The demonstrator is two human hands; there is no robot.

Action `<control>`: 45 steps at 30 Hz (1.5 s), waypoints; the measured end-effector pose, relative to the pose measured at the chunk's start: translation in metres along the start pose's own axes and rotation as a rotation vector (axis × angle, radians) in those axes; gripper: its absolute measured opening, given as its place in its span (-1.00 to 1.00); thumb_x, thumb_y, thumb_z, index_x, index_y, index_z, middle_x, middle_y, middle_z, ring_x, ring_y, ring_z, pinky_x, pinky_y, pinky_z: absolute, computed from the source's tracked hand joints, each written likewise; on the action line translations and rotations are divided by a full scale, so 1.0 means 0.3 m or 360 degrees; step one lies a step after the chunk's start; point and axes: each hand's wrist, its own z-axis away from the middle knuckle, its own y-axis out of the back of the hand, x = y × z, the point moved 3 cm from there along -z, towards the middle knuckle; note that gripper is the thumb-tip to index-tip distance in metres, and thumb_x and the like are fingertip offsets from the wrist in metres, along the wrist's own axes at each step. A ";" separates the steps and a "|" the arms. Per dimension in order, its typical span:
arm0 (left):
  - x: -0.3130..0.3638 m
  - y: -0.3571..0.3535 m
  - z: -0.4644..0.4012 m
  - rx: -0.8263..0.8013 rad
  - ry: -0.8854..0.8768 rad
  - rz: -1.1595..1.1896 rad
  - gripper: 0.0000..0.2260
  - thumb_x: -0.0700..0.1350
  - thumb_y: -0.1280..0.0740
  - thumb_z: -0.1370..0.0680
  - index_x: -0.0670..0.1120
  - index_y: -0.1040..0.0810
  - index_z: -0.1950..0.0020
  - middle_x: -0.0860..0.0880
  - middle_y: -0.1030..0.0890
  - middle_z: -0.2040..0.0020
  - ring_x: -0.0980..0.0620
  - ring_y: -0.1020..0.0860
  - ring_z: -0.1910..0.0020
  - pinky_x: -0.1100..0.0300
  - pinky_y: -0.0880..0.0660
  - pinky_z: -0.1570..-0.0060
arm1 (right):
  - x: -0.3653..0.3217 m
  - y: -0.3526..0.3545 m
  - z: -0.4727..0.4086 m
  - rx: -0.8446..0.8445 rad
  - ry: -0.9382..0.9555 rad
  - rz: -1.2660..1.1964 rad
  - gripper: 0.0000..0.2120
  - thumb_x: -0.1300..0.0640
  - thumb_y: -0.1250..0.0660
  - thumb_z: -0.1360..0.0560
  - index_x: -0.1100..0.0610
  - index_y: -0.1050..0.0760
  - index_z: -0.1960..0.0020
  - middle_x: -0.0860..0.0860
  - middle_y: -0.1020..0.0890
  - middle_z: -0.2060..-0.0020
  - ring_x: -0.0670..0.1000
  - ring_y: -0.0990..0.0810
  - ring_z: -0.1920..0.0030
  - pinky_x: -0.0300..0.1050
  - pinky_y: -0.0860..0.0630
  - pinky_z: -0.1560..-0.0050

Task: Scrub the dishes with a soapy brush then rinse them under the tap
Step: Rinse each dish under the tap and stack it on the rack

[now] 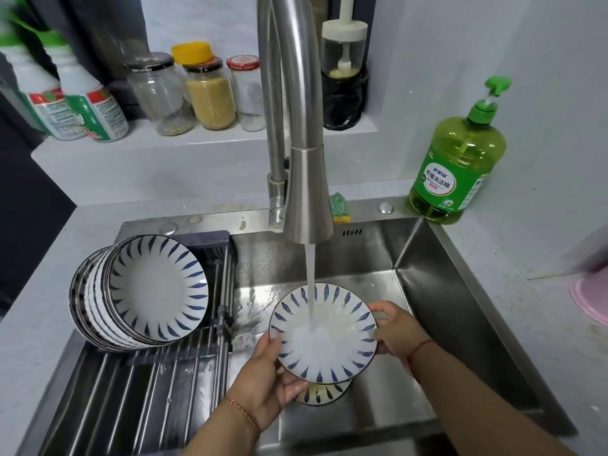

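Observation:
A white plate with blue leaf marks [342, 347] is held level under the running tap [306, 199], and the stream lands on its middle. My left hand [263, 386] grips its near-left rim from below, thumb on the edge. My right hand [398, 330] holds the right rim. Beneath it, another plate of the same pattern [324, 394] lies on the sink floor, mostly hidden. A stack of several matching plates [141, 291] leans on its side on the drying rack [138, 383] at the left. No brush is in view.
A green dish soap bottle [457, 159] stands at the sink's back right corner. A green and yellow sponge [340, 210] sits behind the tap. Jars [210, 93] and bottles [82, 103] line the back ledge. The steel sink [460, 307] is wet. A pink object [592, 297] is at the right edge.

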 end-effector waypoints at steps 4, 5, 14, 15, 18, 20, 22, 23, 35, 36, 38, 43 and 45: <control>0.013 0.006 0.027 -0.0036 -0.0159 -0.0015 -0.80 -0.08 -0.22 -0.62 0.09 -0.50 -0.22 -0.08 -0.69 -0.06 -0.18 -0.66 0.02 -0.08 -0.64 0.27 | -0.009 0.006 0.055 0.0044 0.0235 0.0230 -0.64 0.38 -0.19 -0.47 0.02 -0.48 -0.13 -0.01 -0.64 0.06 0.05 -0.62 0.06 0.03 -0.62 0.04; 0.018 0.006 0.031 -0.0028 -0.0197 -0.0018 -0.79 -0.09 -0.22 -0.62 0.09 -0.51 -0.23 -0.07 -0.68 -0.07 -0.15 -0.67 0.05 -0.03 -0.64 0.32 | -0.022 0.005 0.083 0.0093 0.0386 0.0425 -0.67 0.30 -0.22 -0.48 -0.07 -0.49 -0.10 -0.09 -0.63 0.03 -0.01 -0.60 0.00 -0.03 -0.57 -0.06; 0.044 0.019 0.050 0.0042 -0.0321 -0.0083 -0.75 -0.08 -0.23 -0.63 0.12 -0.45 -0.29 -0.05 -0.65 -0.09 -0.11 -0.65 0.09 0.10 -0.59 0.36 | 0.007 -0.124 0.272 -0.0190 0.1106 0.2009 -0.46 -0.24 0.20 -0.55 0.00 -0.49 0.05 -0.12 -0.54 0.01 -0.09 -0.47 -0.13 -0.02 -0.05 -0.42; 0.046 0.019 0.051 0.0036 -0.0328 -0.0082 -0.76 -0.06 -0.23 -0.63 0.13 -0.45 -0.29 -0.04 -0.66 -0.09 -0.11 -0.64 0.06 0.08 -0.59 0.31 | 0.007 -0.146 0.284 -0.0217 0.1171 0.1982 -0.43 -0.26 0.22 -0.57 -0.01 -0.48 0.07 -0.12 -0.56 0.03 -0.08 -0.50 -0.10 0.00 -0.14 -0.36; 0.045 0.009 0.064 -0.0016 -0.0351 -0.0086 -0.80 0.01 -0.21 -0.63 0.09 -0.48 -0.24 0.00 -0.69 0.07 -0.06 -0.65 0.21 0.10 -0.59 0.38 | -0.026 -0.227 0.331 -0.0555 0.1157 0.1821 -0.15 -0.34 0.39 -0.40 0.07 -0.48 -0.20 -0.02 -0.51 -0.24 -0.02 -0.37 -0.34 -0.05 -0.13 -0.44; 0.042 0.006 0.073 -0.0047 -0.0347 -0.0076 -0.76 0.04 -0.19 -0.63 0.05 -0.46 -0.26 -0.04 -0.69 0.09 -0.04 -0.62 0.36 0.19 -0.51 0.53 | -0.068 -0.265 0.360 -0.0712 0.0931 0.1663 -0.05 -0.36 0.37 -0.30 0.12 -0.38 -0.37 0.00 -0.37 -0.40 -0.06 -0.19 -0.47 -0.18 0.02 -0.45; 0.037 0.015 0.076 -0.0028 -0.0315 -0.0040 -0.70 0.08 -0.18 -0.62 0.06 -0.41 -0.33 -0.11 -0.66 -0.06 -0.04 -0.65 0.34 0.20 -0.52 0.50 | -0.101 -0.305 0.366 -0.0732 0.0815 0.1531 -0.22 -0.31 0.26 -0.44 0.07 -0.29 -0.45 -0.08 -0.28 -0.47 -0.13 -0.08 -0.50 -0.19 0.10 -0.48; 0.035 0.021 0.073 -0.0021 -0.0300 -0.0031 -0.67 0.09 -0.18 -0.61 0.07 -0.39 -0.36 -0.13 -0.64 -0.13 -0.04 -0.67 0.29 0.17 -0.54 0.46 | -0.101 -0.316 0.356 -0.0744 0.0771 0.1498 -0.29 -0.29 0.22 -0.49 0.03 -0.25 -0.47 -0.12 -0.24 -0.48 -0.16 -0.04 -0.51 -0.17 0.13 -0.50; 0.037 -0.028 0.116 -0.0201 -0.0284 -0.0164 -0.74 0.11 -0.14 -0.61 0.16 -0.47 -0.25 -0.01 -0.67 -0.11 -0.07 -0.66 -0.01 0.07 -0.59 0.32 | -0.120 -0.326 0.184 -0.0546 0.0892 0.1876 -0.12 -0.43 0.48 -0.27 -0.14 0.17 -0.53 -0.16 0.23 -0.50 -0.10 0.27 -0.50 0.01 0.29 -0.49; 0.036 -0.026 0.118 -0.0207 -0.0279 -0.0142 -0.73 0.10 -0.15 -0.61 0.14 -0.46 -0.27 -0.02 -0.67 -0.11 -0.07 -0.67 0.02 0.06 -0.59 0.34 | -0.118 -0.316 0.172 -0.0509 0.0917 0.1917 -0.13 -0.43 0.48 -0.27 -0.15 0.19 -0.53 -0.18 0.25 -0.48 -0.09 0.30 -0.49 0.03 0.29 -0.49; 0.039 -0.022 0.118 -0.0203 -0.0288 -0.0121 -0.73 0.08 -0.16 -0.61 0.13 -0.46 -0.29 -0.04 -0.67 -0.10 -0.06 -0.68 0.06 0.05 -0.60 0.37 | -0.119 -0.294 0.156 -0.0428 0.0964 0.2029 -0.18 -0.41 0.46 -0.32 -0.14 0.24 -0.52 -0.15 0.26 -0.48 -0.08 0.34 -0.47 0.05 0.27 -0.49; 0.041 -0.016 0.112 -0.0151 -0.0344 -0.0096 -0.77 0.05 -0.17 -0.62 0.14 -0.49 -0.25 -0.01 -0.70 -0.01 -0.08 -0.65 0.11 0.12 -0.55 0.38 | -0.135 -0.224 0.157 -0.0253 0.0899 0.2262 -0.09 -0.38 0.52 -0.24 -0.03 0.27 -0.53 -0.06 0.24 -0.52 -0.05 0.34 -0.48 -0.07 0.35 -0.41; 0.043 -0.011 0.108 -0.0115 -0.0363 -0.0094 -0.78 0.04 -0.19 -0.62 0.15 -0.49 -0.24 0.01 -0.70 0.01 -0.06 -0.67 0.12 0.07 -0.56 0.31 | -0.125 -0.198 0.172 -0.0213 0.0853 0.2275 -0.04 -0.38 0.53 -0.23 0.03 0.21 -0.54 -0.01 0.17 -0.54 -0.03 0.25 -0.52 -0.08 0.35 -0.44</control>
